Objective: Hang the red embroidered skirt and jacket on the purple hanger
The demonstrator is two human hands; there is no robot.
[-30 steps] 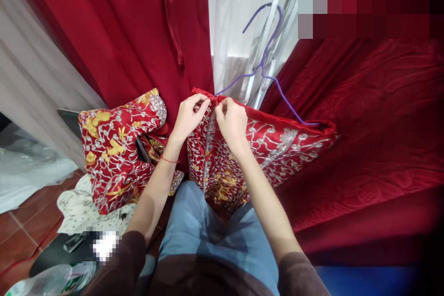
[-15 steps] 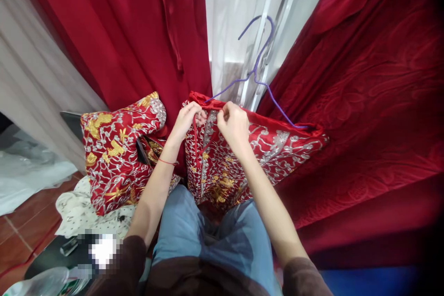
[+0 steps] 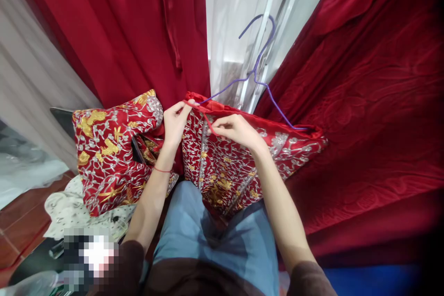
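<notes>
A red embroidered skirt (image 3: 222,166) with silver and gold patterns hangs in front of my knees, its satin waistband along the top. A purple wire hanger (image 3: 255,67) sits inside the waistband, hook upward. At the waistband's left end, my left hand (image 3: 176,122) pinches a red ribbon tie (image 3: 208,122) near the hanger's left corner. Thumb and fingers of my right hand (image 3: 237,130) are closed on the same tie a little further right, in front of the skirt. Between the two hands the tie runs in a short slanting line.
A matching embroidered garment (image 3: 111,148) lies to the left, over white dotted cloth (image 3: 65,210). Red curtains (image 3: 374,101) hang on both sides, with white drapery (image 3: 227,14) between them. A plastic bottle (image 3: 38,283) lies at the lower left.
My right hand has moved down slightly and turned, drawing the red tie out to the right. My left hand has shifted left along the waistband and now pinches the tie.
</notes>
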